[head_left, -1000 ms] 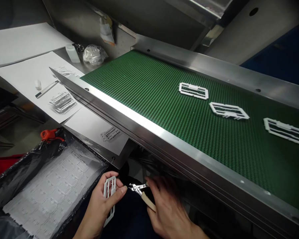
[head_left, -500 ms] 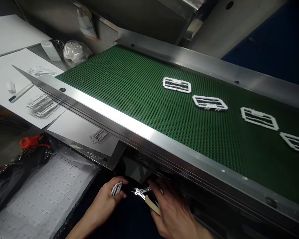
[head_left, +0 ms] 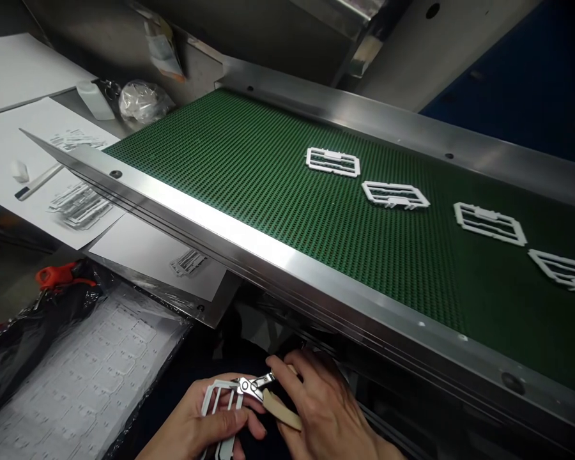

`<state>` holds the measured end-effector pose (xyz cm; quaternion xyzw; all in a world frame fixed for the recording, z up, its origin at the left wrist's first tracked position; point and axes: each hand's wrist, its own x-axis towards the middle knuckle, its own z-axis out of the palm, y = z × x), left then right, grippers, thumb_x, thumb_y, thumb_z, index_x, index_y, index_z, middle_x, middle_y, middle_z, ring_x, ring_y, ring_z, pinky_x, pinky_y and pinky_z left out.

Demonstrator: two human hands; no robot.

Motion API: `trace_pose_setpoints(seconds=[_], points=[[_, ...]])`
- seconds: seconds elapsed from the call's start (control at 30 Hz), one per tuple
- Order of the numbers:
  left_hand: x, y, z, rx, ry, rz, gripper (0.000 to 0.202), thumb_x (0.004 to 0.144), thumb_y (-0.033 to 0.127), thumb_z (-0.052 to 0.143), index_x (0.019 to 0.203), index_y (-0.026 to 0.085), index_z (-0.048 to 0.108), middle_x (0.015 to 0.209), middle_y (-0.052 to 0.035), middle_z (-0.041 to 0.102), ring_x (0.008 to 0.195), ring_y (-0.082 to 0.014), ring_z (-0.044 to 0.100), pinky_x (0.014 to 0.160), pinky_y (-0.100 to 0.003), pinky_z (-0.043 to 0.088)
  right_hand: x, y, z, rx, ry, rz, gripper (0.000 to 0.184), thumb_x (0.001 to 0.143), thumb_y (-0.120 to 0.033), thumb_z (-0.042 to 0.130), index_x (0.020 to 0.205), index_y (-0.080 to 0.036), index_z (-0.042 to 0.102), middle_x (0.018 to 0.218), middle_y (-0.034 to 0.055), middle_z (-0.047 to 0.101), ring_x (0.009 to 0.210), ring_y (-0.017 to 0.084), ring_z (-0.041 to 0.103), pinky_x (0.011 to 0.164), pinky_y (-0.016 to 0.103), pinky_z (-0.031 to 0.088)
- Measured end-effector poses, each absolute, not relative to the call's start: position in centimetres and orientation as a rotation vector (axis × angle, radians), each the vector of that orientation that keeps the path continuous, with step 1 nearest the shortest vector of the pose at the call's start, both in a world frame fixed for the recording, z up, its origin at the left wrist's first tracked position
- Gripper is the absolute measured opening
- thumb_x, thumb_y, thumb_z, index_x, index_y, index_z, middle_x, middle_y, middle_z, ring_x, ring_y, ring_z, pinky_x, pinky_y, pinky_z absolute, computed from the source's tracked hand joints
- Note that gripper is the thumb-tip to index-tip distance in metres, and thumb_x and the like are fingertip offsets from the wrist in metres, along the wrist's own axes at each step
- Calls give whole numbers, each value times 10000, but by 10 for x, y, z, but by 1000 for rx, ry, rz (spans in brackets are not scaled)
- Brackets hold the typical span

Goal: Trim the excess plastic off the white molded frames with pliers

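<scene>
While the left hand (head_left: 194, 421) pinches a white frame (head_left: 225, 384) aloft, presumably exposing its edge, the right hand (head_left: 328, 409) grasps the pliers (head_left: 253, 387) by their handles, jaws at the frame's upper corner. Beyond, similar frames (head_left: 333, 155) lie spaced along the green belt (head_left: 249, 166), probably for separation. Unlike earlier, the pliers now reach the frame.
</scene>
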<state>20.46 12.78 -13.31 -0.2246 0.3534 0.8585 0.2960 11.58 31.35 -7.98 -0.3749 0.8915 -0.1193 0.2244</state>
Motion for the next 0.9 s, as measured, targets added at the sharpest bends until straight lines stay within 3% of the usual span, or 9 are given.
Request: trace_pose_setpoints(seconds=[0.23,0.5,0.7,0.9], points=[[206,131,-137,-555,965,2283,297,761,397,716,922,147,724,782,-107,739,544,-137,583,516,-229,452,115,315,-81,-1095,2418,-302,533,821,-227,572,1330,-297,430,1081,56,585,996,281,578,874,429,490],[206,131,-133,-590,1006,2271,274,760,382,712,895,144,722,778,-118,729,644,-191,609,520,-253,443,112,308,-79,-1240,2450,-265,496,768,-185,595,1255,-215,506,948,66,596,855,257,588,799,414,498],[203,129,-121,-659,1005,2245,313,741,397,722,883,118,721,758,-99,721,538,-139,568,537,-242,428,111,307,-79,-1301,2440,-276,457,803,-183,560,1256,-192,508,914,76,605,812,248,585,727,390,519],[204,131,-123,-676,957,2277,317,715,397,748,865,118,733,726,-90,723,517,-129,569,515,-225,412,112,305,-81,-1227,2429,-295,443,804,-192,549,1245,-202,517,943,85,610,852,268,596,760,426,527]])
